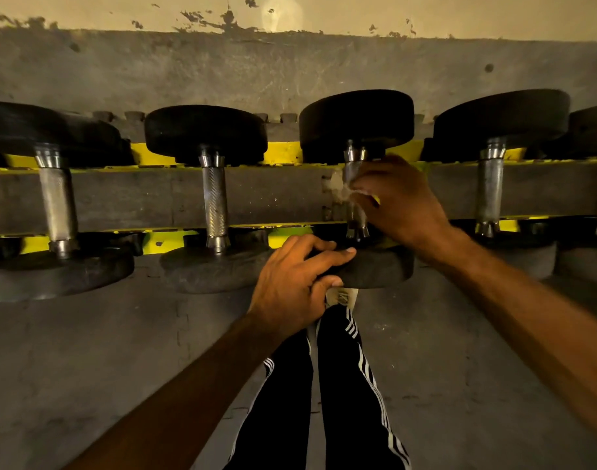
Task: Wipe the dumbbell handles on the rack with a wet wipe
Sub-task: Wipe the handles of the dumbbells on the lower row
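Several black dumbbells with steel handles lie across a yellow rack (283, 152). On the third dumbbell from the left, my right hand (400, 201) wraps a pale wet wipe (341, 189) around the steel handle (353, 166), and the hand hides most of that handle. My left hand (297, 283) grips the near black weight head (378, 268) of the same dumbbell, fingers over its top and thumb underneath.
Neighbouring dumbbells sit close on both sides, one handle (215, 201) to the left and another handle (489, 188) to the right. A scuffed wall rises behind the rack. My legs in black striped trousers (337, 385) stand on grey floor mats below.
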`<state>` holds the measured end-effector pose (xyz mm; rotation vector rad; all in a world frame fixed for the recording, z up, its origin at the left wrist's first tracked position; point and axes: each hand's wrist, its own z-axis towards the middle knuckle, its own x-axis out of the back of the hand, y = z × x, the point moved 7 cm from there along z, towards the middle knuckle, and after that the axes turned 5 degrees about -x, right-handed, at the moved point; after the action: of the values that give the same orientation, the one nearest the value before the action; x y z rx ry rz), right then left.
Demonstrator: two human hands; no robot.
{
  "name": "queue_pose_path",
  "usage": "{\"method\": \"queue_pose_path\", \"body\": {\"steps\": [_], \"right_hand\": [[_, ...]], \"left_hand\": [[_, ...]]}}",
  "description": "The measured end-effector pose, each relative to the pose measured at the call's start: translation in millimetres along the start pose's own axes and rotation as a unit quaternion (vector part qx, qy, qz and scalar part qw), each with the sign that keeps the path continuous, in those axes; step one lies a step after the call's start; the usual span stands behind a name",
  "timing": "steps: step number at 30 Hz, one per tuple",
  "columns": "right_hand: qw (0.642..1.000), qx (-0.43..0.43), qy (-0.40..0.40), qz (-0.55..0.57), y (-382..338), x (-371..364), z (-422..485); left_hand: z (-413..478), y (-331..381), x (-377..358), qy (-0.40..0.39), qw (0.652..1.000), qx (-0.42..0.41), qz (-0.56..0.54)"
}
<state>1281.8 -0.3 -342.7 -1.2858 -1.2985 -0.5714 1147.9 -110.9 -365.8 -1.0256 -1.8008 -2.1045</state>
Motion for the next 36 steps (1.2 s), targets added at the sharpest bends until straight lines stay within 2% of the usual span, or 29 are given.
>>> {"method": "queue_pose_path", "body": {"steps": [2,3,5,7,11,12,13,16,18,20,22,23,25,28,29,31,33,35,36], "right_hand": [[0.980,-0.114,0.050,0.154,21.0,-2.1,-26.3],[0.953,-0.191,0.049,0.232,33.5,-9.9,-35.0],[0.865,-0.322,0.014,0.385,56.8,-34.0,-38.9],[0.762,-0.403,0.006,0.506,76.0,-55.0,-25.4],[0.633,-0.451,-0.077,0.625,74.2,-83.2,2.9],[0.608,-0.457,-0.105,0.641,70.6,-88.4,-0.5],[0.599,-0.455,-0.134,0.645,68.7,-89.9,-6.5],[0.634,-0.435,-0.214,0.603,74.4,-85.9,-25.8],[0.645,-0.427,-0.226,0.592,80.6,-81.7,-25.2],[0.644,-0.423,-0.184,0.611,83.4,-77.2,-13.8],[0.635,-0.424,-0.103,0.638,84.2,-71.1,-7.0],[0.642,-0.423,-0.071,0.635,83.8,-66.4,-7.9],[0.695,-0.421,-0.053,0.580,83.4,-56.0,-20.5],[0.829,-0.374,-0.134,0.395,78.2,-48.0,-37.9],[0.856,-0.352,-0.140,0.353,75.5,-46.7,-37.7],[0.880,-0.313,-0.077,0.348,71.0,-39.5,-27.1],[0.889,-0.283,0.035,0.358,71.0,-30.4,-10.0],[0.906,-0.245,0.130,0.320,70.9,-21.8,0.3],[0.920,-0.214,0.144,0.297,67.1,-18.7,0.6]], "left_hand": [[-0.7,0.6,-0.1,0.000,1.000,-0.007,0.001],[-1.2,0.5,-0.1,0.001,1.000,-0.008,0.002],[-1.3,0.9,-0.3,0.002,1.000,-0.008,0.004],[-1.3,1.8,-0.1,0.008,1.000,-0.006,0.003],[-0.5,3.9,1.0,0.007,1.000,-0.002,0.002],[-0.4,3.9,1.5,0.005,1.000,-0.002,0.002],[0.1,4.2,2.0,0.005,1.000,-0.003,0.002],[1.6,3.9,2.1,0.005,1.000,-0.006,0.002],[0.9,3.8,1.6,0.003,1.000,-0.009,0.000],[0.0,2.9,1.3,0.004,1.000,-0.007,-0.001],[-0.6,2.7,0.9,0.006,1.000,-0.003,0.000],[-0.8,2.8,0.7,0.008,1.000,-0.001,0.000],[-1.1,3.4,-0.3,0.006,1.000,0.005,-0.005],[-1.6,3.4,-0.8,0.004,1.000,0.006,-0.007],[-1.8,3.1,-0.5,0.006,1.000,0.005,-0.005],[-2.6,3.3,0.0,0.012,1.000,0.007,-0.003],[-2.8,4.1,0.3,0.017,1.000,0.008,-0.002],[-2.7,4.6,0.7,0.018,1.000,0.011,-0.002],[-2.6,4.4,0.7,0.018,1.000,0.012,-0.002]]}}
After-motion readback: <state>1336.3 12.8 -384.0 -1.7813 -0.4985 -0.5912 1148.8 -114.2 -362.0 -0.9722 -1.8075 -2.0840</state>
